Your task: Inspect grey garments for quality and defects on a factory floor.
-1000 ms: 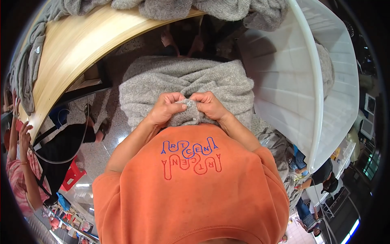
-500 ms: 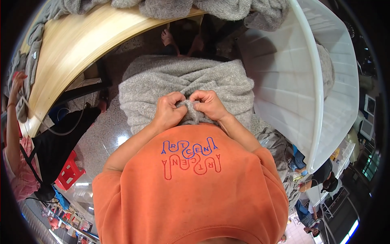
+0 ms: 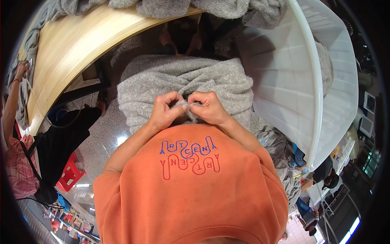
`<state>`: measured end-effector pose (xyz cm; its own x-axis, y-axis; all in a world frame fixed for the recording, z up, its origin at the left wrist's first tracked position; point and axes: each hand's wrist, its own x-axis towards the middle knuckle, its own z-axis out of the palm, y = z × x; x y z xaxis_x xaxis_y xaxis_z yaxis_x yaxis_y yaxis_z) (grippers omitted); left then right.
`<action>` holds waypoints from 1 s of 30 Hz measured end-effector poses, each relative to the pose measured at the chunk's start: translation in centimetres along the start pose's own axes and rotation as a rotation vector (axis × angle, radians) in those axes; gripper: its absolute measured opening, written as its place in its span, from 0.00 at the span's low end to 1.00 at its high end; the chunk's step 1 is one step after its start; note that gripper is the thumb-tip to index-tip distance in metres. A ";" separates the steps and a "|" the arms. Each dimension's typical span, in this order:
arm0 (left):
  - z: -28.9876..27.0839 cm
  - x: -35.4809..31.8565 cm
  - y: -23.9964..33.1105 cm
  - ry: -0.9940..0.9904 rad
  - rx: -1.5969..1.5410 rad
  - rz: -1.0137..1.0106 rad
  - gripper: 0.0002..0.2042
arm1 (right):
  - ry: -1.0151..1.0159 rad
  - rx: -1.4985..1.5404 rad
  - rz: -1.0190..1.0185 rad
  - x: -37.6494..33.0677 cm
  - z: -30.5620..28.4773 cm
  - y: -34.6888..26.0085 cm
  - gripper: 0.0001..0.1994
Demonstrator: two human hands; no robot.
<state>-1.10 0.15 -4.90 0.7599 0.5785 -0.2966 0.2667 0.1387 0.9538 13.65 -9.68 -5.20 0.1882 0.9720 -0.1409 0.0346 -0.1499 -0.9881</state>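
Observation:
A bulky grey knitted garment (image 3: pixel 219 83) lies bunched across my lap, in front of my orange top. My left hand (image 3: pixel 167 109) pinches a fold of it between thumb and curled fingers. Right beside it, my right hand (image 3: pixel 208 107) pinches the same knit, so the two thumbs nearly meet over a small gathered bit of fabric. Whether anything small sits between the fingertips is hidden.
A pale wooden table (image 3: pixel 81 44) curves around the far left, with more grey knits (image 3: pixel 162 7) along its edge. A large white plastic bin (image 3: pixel 280 77) stands at the right. A co-worker's hand (image 3: pixel 21 70) and a red stool (image 3: pixel 70 174) are at left.
My hands have shifted slightly, and the thumbs have come closer together over the knit. At the left, the co-worker's hand has moved a little up and right.

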 end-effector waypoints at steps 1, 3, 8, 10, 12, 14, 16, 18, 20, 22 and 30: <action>-0.1 0.1 0.0 0.002 0.028 0.023 0.04 | 0.000 -0.010 -0.012 0.0 0.1 0.0 0.03; -0.2 0.2 -0.1 0.004 0.087 0.085 0.05 | 0.003 -0.017 -0.014 0.0 0.2 0.1 0.03; -0.4 1.0 -0.1 -0.031 0.041 0.386 0.08 | 0.012 0.060 0.064 -0.3 0.2 0.0 0.02; -0.9 0.9 0.1 -0.075 0.076 0.424 0.08 | 0.025 0.086 0.009 -0.4 0.3 0.0 0.02; -1.1 0.7 0.4 -0.091 0.117 0.429 0.08 | 0.065 0.088 -0.053 -0.6 0.6 0.0 0.02; -1.2 0.4 0.7 -0.062 0.171 0.419 0.09 | 0.119 0.063 -0.127 -0.5 1.0 -0.1 0.02; -1.1 0.1 1.0 -0.028 0.155 0.451 0.09 | 0.158 0.044 -0.191 -0.6 1.3 -0.2 0.02; -0.9 0.0 1.2 0.000 0.167 0.505 0.10 | 0.205 0.069 -0.190 -0.8 1.7 -0.5 0.03; -0.8 -0.1 1.3 0.033 0.201 0.570 0.10 | 0.253 0.140 -0.133 -1.1 2.1 -0.9 0.04; -0.7 0.0 1.3 0.066 0.258 0.650 0.10 | 0.262 0.195 -0.091 -1.1 2.2 -1.1 0.04; -0.5 -0.3 1.0 0.142 0.296 0.698 0.12 | 0.254 0.183 -0.123 -0.5 2.0 -0.9 0.06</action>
<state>-1.32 0.57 -3.80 0.7322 0.5534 0.3971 -0.0835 -0.5058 0.8586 11.52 -9.64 -4.34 0.4332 0.9010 -0.0232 -0.1007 0.0228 -0.9947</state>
